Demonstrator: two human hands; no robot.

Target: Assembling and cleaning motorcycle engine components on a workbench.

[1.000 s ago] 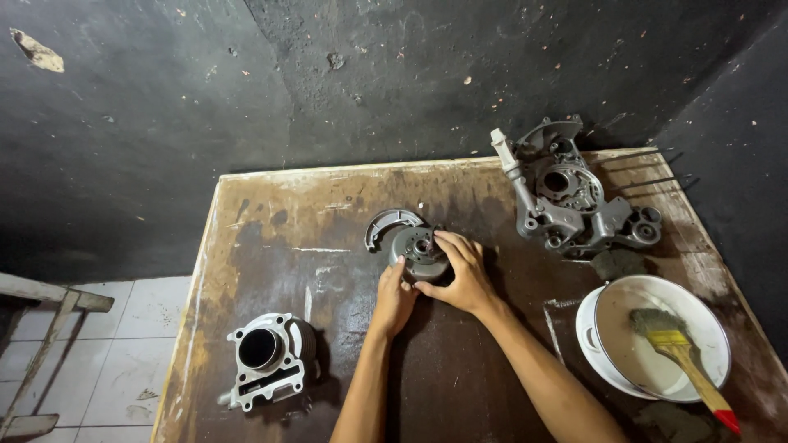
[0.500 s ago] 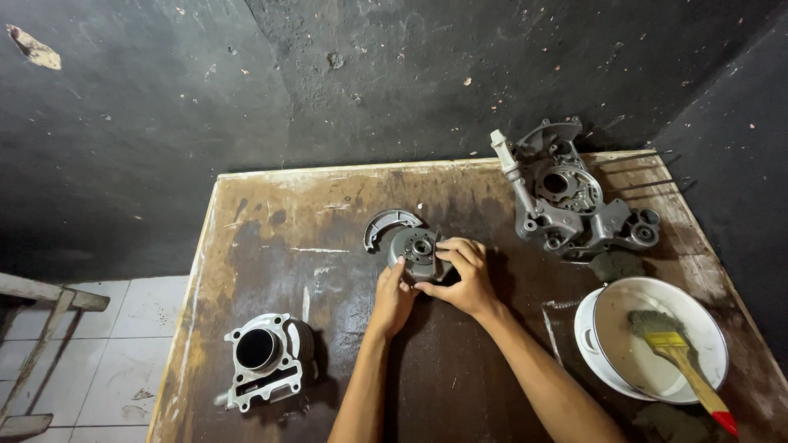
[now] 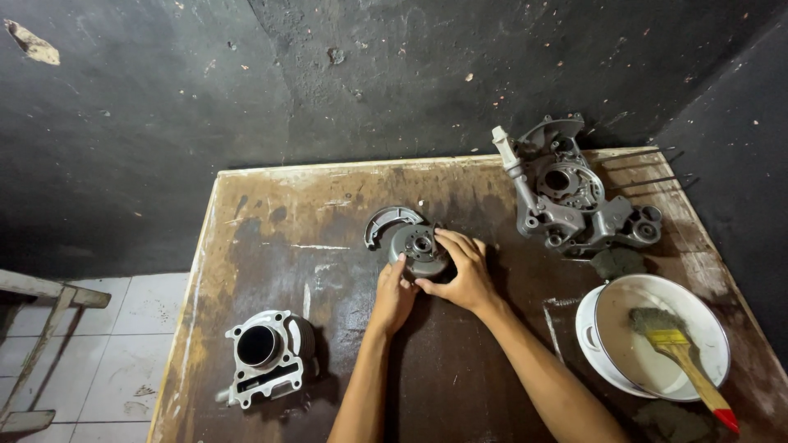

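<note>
- nearest the camera, right side: a white enamel bowl (image 3: 657, 349) sits on the wooden table (image 3: 271, 246), with a paintbrush (image 3: 677, 353) lying in it, bristles in the bowl, yellow handle with a red tip pointing off the near edge.
- a dark rag (image 3: 673, 420) lies just beside the bowl at the near edge.
- near left: a grey engine cylinder block (image 3: 264, 354) stands alone, bore facing up, well apart from both hands.
- table centre: the left hand (image 3: 396, 297) has its fingers curled against the near left side of a round metal part (image 3: 419, 248).
- the right hand (image 3: 461, 271) is closed over the near right side of the same part, fingers across its top; both hands grip it.
- the round metal part rests on the table at mid-width, between the hands and the far edge; its hub faces up.
- a curved grey metal piece (image 3: 389, 221) lies just beyond it, touching or nearly so; contact cannot be told.
- far right: a grey crankcase casting (image 3: 570, 197) lies near the wall, a second dark rag (image 3: 617, 262) just in front of it.
- beyond: a dark painted wall (image 3: 369, 74).
</note>
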